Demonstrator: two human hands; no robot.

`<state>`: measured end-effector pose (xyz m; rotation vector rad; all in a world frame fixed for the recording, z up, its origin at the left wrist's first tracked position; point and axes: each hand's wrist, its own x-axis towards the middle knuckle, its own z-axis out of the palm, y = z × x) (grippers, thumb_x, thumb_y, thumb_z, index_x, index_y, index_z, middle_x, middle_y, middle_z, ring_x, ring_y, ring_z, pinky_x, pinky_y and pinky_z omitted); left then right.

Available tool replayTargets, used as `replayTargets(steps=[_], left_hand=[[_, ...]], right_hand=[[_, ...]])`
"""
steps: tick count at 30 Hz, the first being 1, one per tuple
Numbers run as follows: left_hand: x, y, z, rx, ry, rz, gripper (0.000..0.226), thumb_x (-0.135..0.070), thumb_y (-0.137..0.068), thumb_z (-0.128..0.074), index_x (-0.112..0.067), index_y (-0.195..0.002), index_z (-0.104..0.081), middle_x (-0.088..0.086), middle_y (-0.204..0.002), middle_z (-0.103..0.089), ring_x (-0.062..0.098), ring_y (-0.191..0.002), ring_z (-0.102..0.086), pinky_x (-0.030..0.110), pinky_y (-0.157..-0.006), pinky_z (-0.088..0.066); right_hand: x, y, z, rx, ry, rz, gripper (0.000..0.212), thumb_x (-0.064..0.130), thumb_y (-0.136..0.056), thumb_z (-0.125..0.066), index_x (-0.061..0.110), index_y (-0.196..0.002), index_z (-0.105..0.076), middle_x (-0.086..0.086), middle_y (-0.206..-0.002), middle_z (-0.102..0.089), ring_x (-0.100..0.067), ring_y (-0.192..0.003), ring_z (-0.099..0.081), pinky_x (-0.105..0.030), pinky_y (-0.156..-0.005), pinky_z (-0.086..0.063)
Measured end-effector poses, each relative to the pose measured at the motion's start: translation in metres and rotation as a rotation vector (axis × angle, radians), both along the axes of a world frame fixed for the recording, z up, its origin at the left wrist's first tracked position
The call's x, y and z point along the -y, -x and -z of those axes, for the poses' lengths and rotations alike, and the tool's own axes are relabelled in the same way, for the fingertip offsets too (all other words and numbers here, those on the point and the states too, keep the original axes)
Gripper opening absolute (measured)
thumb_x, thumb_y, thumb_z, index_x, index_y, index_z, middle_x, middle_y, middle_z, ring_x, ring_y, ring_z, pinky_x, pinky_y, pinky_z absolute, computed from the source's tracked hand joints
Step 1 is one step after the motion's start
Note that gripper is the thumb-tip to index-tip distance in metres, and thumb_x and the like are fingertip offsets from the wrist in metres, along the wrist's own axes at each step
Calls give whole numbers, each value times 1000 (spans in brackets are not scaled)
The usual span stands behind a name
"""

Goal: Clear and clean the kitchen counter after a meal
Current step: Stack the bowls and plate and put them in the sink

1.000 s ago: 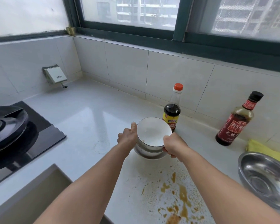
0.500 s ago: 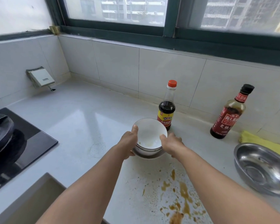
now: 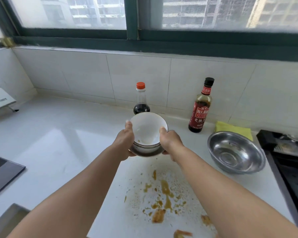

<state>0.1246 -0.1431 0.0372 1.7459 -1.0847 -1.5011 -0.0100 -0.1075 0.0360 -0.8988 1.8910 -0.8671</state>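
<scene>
Stack of bowls (image 3: 147,136): white, nested, the lowest with a dark outer band, held clear of the counter (image 3: 58,140) above its back half and tilted toward the wearer, so the smeared inside of the top bowl faces the camera. Left hand (image 3: 125,143) is closed on the stack's left side, thumb hooked over the top rim; right hand (image 3: 169,141) is closed on the right side in the same way. The two-sided hold with thumbs on the rim appears meant to keep the nested bowls from sliding apart during carrying. Directly below and nearer the wearer, brown sauce stains (image 3: 162,198) are spattered across the counter, unwiped. Behind the stack stands an orange-capped bottle (image 3: 141,98), partly hidden by it; a dark sauce bottle (image 3: 200,107) stands against the tiles to the right. A steel basin (image 3: 236,152) sits further right, a yellow cloth (image 3: 230,130) just behind it, likely for wiping. Judgement: clearing is under way; cleaning not yet begun
</scene>
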Motion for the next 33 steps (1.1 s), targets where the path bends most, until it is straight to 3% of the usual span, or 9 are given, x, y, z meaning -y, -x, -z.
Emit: replayTargets(steps=[7, 11, 15, 19, 23, 30, 33], left_hand=[[-38, 102, -18, -66, 12, 41, 68, -64, -92, -18, -17, -139, -30, 22, -124, -57, 35, -79, -61, 46, -81, -54], [-60, 159, -23, -53, 4, 90, 71, -63, -93, -17, -12, -139, -32, 20, -114, -59, 30, -71, -61, 44, -74, -57], [-73, 208, -24, -66, -13, 119, 71, -65, -91, -17, -12, -134, -38, 16, -113, -59, 33, -90, -64, 38, -64, -55], [-80, 249, -14, -49, -16, 129, 71, -64, -92, -17, -10, -133, -40, 10, -110, -55, 30, -98, -59, 41, -80, -54], [-80, 275, 3, 64, -8, 143, 76, -63, -93, -16, -7, -140, -37, 16, -134, -51, 35, -123, -49, 46, -105, -41], [-70, 296, 14, 240, -45, 196, 70, -54, -97, -15, -3, -138, -39, 18, -139, -47, 33, -129, -44, 43, -111, -34], [-65, 302, 14, 307, -35, 208, 66, -49, -99, -13, -2, -140, -36, 17, -141, -45, 34, -130, -42, 43, -111, -33]], right_hand=[[-38, 100, -20, -53, 54, 86, 56, 42, -95, -29, 4, -135, -42, -14, -121, -56, -29, -97, -55, -40, -79, -51], [-60, 158, -21, -71, 76, 122, 56, 37, -99, -30, -1, -139, -38, -18, -139, -47, -34, -123, -47, -39, -98, -41], [-77, 207, -12, -36, 85, 169, 58, 40, -97, -34, 0, -138, -39, -17, -138, -47, -35, -122, -47, -38, -95, -40], [-89, 247, 4, -45, 47, 181, 59, 45, -95, -35, 4, -136, -41, -15, -135, -49, -34, -119, -48, -38, -94, -43], [-92, 271, 16, -28, 6, 174, 62, 51, -92, -34, 8, -135, -43, -14, -132, -47, -33, -114, -51, -43, -98, -46], [-83, 298, 34, -177, -117, 94, 62, 51, -95, -29, 8, -136, -44, -17, -141, -40, -33, -121, -46, -40, -101, -40], [-79, 300, 37, -250, -173, 54, 64, 52, -96, -27, 7, -138, -42, -17, -139, -41, -33, -116, -49, -37, -93, -43]])
